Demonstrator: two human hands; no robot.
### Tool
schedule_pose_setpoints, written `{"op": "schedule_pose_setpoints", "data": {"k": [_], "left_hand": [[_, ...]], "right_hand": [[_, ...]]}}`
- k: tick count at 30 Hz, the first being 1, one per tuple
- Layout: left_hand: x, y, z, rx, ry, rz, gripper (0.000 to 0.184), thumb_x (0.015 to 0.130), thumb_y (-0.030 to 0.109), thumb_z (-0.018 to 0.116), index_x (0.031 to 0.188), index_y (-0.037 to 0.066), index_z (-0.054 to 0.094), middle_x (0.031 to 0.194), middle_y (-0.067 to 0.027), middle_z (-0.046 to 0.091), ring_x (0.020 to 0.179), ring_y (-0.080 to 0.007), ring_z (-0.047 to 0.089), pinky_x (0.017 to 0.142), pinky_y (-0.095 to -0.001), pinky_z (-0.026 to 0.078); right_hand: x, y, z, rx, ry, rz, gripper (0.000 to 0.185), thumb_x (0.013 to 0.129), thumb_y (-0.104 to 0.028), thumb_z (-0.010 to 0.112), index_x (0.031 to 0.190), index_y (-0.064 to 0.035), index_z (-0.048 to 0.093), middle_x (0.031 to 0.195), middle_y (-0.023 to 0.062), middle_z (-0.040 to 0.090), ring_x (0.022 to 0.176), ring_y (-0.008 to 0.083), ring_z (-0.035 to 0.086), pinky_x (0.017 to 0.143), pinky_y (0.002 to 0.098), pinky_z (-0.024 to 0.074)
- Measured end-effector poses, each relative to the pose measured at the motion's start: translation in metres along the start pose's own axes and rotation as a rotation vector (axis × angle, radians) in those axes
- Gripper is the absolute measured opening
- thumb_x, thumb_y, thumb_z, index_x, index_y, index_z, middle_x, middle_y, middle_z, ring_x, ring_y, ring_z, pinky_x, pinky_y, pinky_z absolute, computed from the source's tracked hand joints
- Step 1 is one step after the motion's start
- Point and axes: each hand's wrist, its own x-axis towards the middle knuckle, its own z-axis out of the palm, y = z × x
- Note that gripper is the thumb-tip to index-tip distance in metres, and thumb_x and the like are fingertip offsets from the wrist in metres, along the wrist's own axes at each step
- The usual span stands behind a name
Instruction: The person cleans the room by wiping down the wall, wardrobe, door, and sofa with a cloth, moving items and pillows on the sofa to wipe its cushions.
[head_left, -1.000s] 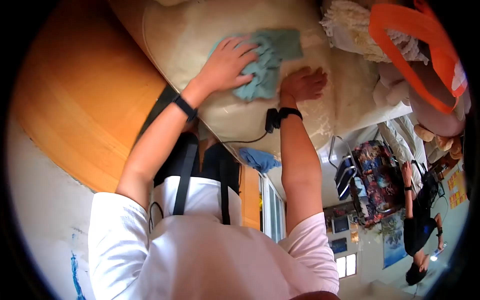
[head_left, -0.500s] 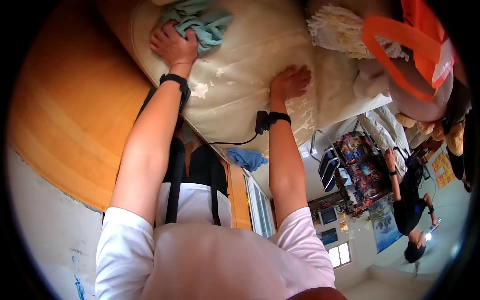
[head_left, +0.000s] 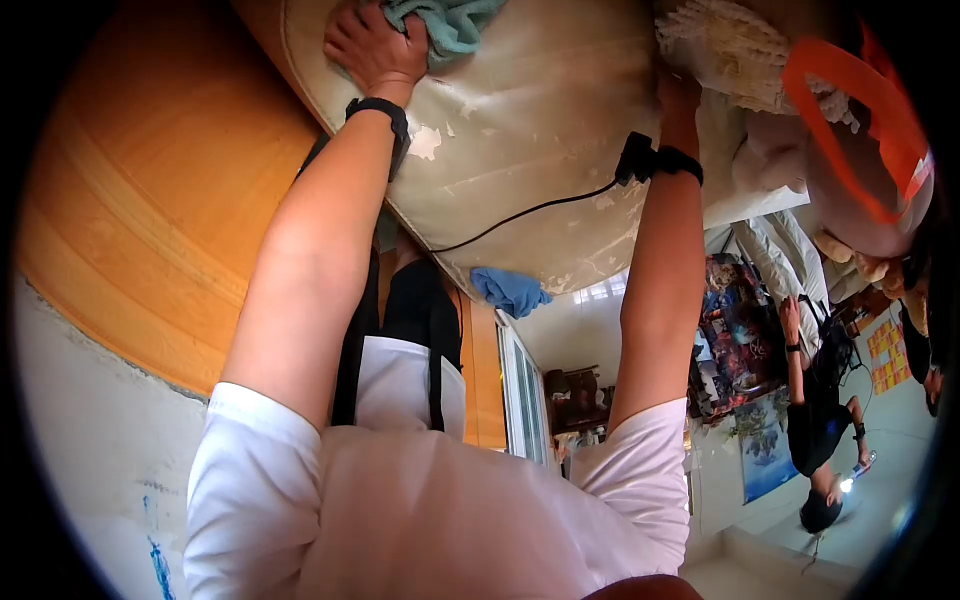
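My left hand (head_left: pixel 378 50) presses down on a bunched teal cloth (head_left: pixel 452 22), thumb over it and fingers bent across the cream surface. That surface is a worn, peeling leather-like cushion (head_left: pixel 520 130). My right hand (head_left: pixel 680 88) reaches to the cushion's far right part, close to a cream fringed fabric (head_left: pixel 725 45). It is dark there, and its fingers are hidden. Both wrists wear black straps; a small black box with a cable is at the right one. A blue cloth (head_left: pixel 510 290) hangs at the cushion's near edge.
Curved orange wood (head_left: pixel 150 220) runs along the left. At the right lie an orange strapped bag (head_left: pixel 850 120) and plush toys (head_left: pixel 770 160). Another person (head_left: pixel 820 430) in black stands behind, upside down in view, holding a lit device. A dark patterned piece (head_left: pixel 740 340) stands near them.
My right hand has moved up and right across the cushion to the fringed fabric. My left hand and the teal cloth appear shifted slightly up and right in view.
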Motion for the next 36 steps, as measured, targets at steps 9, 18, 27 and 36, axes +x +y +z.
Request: {"op": "schedule_pose_setpoints", "data": {"k": [9, 18, 27, 36], "left_hand": [[0.007, 0.005, -0.005, -0.001, 0.016, -0.032, 0.069, 0.079, 0.052, 0.052, 0.128, 0.004, 0.047, 0.139, -0.0265, 0.041, 0.132, -0.0485, 0.034, 0.107, -0.0638, 0.023], [0.011, 0.006, -0.008, -0.038, 0.123, 0.037, 0.068, 0.081, 0.053, 0.051, 0.126, 0.002, 0.048, 0.140, -0.0247, 0.043, 0.132, -0.0456, 0.035, 0.105, -0.0626, 0.025], [0.026, 0.011, -0.014, -0.166, 0.228, 0.093, 0.054, 0.084, 0.055, 0.046, 0.114, 0.011, 0.052, 0.125, -0.0172, 0.048, 0.118, -0.0392, 0.041, 0.093, -0.0548, 0.029], [0.023, 0.012, -0.012, -0.213, 0.240, 0.091, 0.052, 0.082, 0.052, 0.049, 0.115, 0.012, 0.053, 0.125, -0.0173, 0.049, 0.114, -0.0395, 0.042, 0.091, -0.0542, 0.029]], "right_hand": [[0.056, 0.079, 0.021, 0.161, -0.354, 0.072, 0.040, 0.087, -0.040, 0.069, 0.112, -0.0089, 0.068, 0.090, 0.0096, 0.068, 0.065, 0.0186, 0.061, 0.056, 0.0336, 0.0466], [0.009, 0.000, 0.007, 0.011, -0.158, 0.045, 0.049, 0.090, -0.042, 0.064, 0.127, -0.0090, 0.061, 0.094, 0.0133, 0.067, 0.071, 0.0240, 0.062, 0.059, 0.0421, 0.0482], [-0.005, -0.027, -0.010, -0.071, -0.211, 0.178, 0.060, 0.090, -0.053, 0.058, 0.125, -0.0041, 0.061, 0.120, 0.0228, 0.064, 0.109, 0.0414, 0.061, 0.091, 0.0519, 0.0489], [-0.036, -0.021, 0.022, -0.730, 0.151, -0.712, 0.054, 0.096, -0.042, 0.051, 0.125, 0.0027, 0.057, 0.126, 0.0248, 0.059, 0.119, 0.0391, 0.054, 0.101, 0.0512, 0.0411]]}}
